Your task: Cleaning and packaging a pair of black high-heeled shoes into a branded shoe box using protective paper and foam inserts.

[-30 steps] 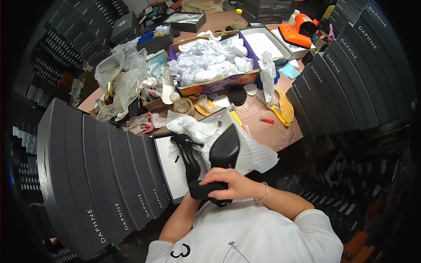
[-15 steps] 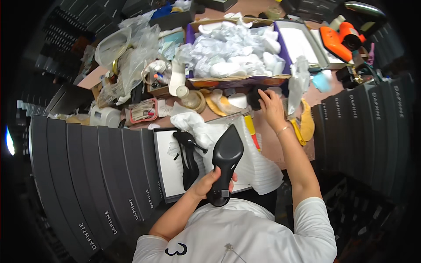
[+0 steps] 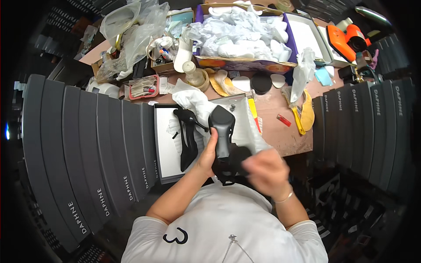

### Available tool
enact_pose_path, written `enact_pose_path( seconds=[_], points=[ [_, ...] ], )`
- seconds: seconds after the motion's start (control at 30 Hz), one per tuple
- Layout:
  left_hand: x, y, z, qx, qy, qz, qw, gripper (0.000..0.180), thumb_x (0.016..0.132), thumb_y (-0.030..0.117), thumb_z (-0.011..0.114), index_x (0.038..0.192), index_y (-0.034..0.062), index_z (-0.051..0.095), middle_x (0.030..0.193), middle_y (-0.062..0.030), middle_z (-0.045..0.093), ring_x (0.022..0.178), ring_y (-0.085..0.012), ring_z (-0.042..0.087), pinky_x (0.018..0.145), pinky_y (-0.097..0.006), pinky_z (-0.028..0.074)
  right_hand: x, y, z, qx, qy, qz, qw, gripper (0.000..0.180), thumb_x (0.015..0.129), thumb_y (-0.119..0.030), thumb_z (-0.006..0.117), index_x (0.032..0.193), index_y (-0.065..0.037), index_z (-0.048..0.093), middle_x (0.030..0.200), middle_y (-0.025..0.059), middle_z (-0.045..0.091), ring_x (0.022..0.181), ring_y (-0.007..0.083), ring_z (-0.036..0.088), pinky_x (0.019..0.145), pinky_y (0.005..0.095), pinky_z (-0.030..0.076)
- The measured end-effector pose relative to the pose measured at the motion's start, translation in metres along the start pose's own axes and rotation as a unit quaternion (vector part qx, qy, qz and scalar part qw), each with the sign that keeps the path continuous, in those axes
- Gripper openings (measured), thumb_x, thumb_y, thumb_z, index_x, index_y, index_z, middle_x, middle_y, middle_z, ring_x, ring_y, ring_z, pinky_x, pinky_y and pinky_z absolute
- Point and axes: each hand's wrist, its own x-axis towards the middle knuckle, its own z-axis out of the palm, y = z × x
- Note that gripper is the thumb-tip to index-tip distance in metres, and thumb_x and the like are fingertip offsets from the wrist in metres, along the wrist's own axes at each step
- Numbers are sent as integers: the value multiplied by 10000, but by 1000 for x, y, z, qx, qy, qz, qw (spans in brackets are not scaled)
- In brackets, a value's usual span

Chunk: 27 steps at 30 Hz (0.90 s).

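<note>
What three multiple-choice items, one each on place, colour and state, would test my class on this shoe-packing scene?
1. Where does the second black shoe lie?
A. in the open white box
B. on the floor
C. in the purple-edged carton

2. What colour is the tool at the desk's far right?
A. green
B. orange
C. white

3. How is the held shoe gripped?
A. by neither hand
B. the left hand grips it, the right hand at its end
C. by a strap only

Key: 1 A, it rests on the box's paper; 2 B, plainly orange; 3 B, both hands are on it.
</note>
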Motion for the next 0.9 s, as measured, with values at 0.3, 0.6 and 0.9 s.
enact_pose_path(
  seconds=[0.3, 0.6, 0.9],
  points=[
    [-37, 18, 12, 129, -64, 101, 984, 609, 918, 663, 367, 1118, 104, 505, 828, -69, 599, 675, -198, 631, 636, -350, 546, -74, -21, 5, -109, -57, 120, 985, 319, 723, -22, 681, 1041, -52, 672, 855, 59, 617, 755, 232, 568, 660, 337, 470],
    [-60, 13, -23, 245, -139, 51, 958, 607, 944, 624, 366, 1041, 52, 546, 856, -55, 601, 723, -142, 625, 651, -274, 530, -62, -40, 17, -79, 21, 176, 981, 318, 705, 52, 693, 1008, -43, 677, 917, 103, 618, 857, 274, 595, 719, 349, 501],
    [-82, -8, -12, 462, -196, 2, 865, 263, 814, 104, 660, 1037, 2, 563, 848, -58, 606, 757, -161, 624, 697, -299, 507, -8, 51, -21, -190, -4, 120, 974, 194, 721, -32, 672, 912, -57, 657, 759, 92, 586, 729, 260, 600, 657, 355, 489]
  ],
)
